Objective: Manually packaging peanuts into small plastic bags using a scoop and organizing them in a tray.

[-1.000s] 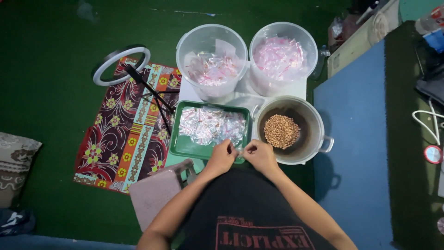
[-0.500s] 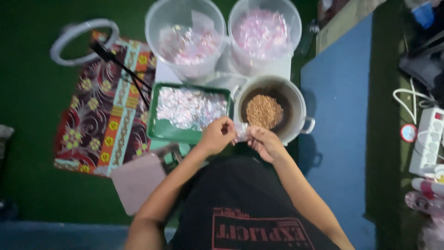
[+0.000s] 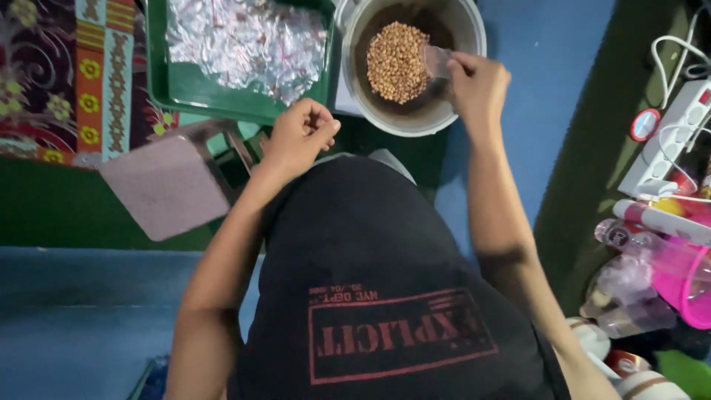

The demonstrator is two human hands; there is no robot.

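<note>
- Far left: a patterned woven mat in maroon, orange and yellow floral print (image 3: pixel 59 81) lies flat on the dark green floor covering.
- Just below it, a flat pinkish-grey square pad (image 3: pixel 164 185) sits tilted, with thin metal legs showing at its upper right corner.
- Upper left of centre: a green rectangular plastic tray (image 3: pixel 178 89) holds a heap of small clear plastic packets with red markings (image 3: pixel 244 41); the heap fills the tray's upper part, and the lower left is bare.
- Centre: the left hand (image 3: pixel 300 137) is held over the lap, just below the tray's near edge. Its fingers are curled together with the tips pinched; whether anything is between them cannot be told.
- Right of centre: a round grey metal pot (image 3: pixel 411 122) stands touching the tray's right side. Inside is a mound of small tan roasted nuts or beans (image 3: pixel 396 63).
- The right hand (image 3: pixel 478 85) reaches over the pot's right rim. Its fingers are clamped on a small clear plastic bag (image 3: pixel 437 61), held at the edge of the mound, inside the pot.
- Far right: a white power strip with cables (image 3: pixel 670 141), then a pink plastic container (image 3: pixel 692 285) and several clear bottles (image 3: pixel 629 278), well apart from the pot.
</note>
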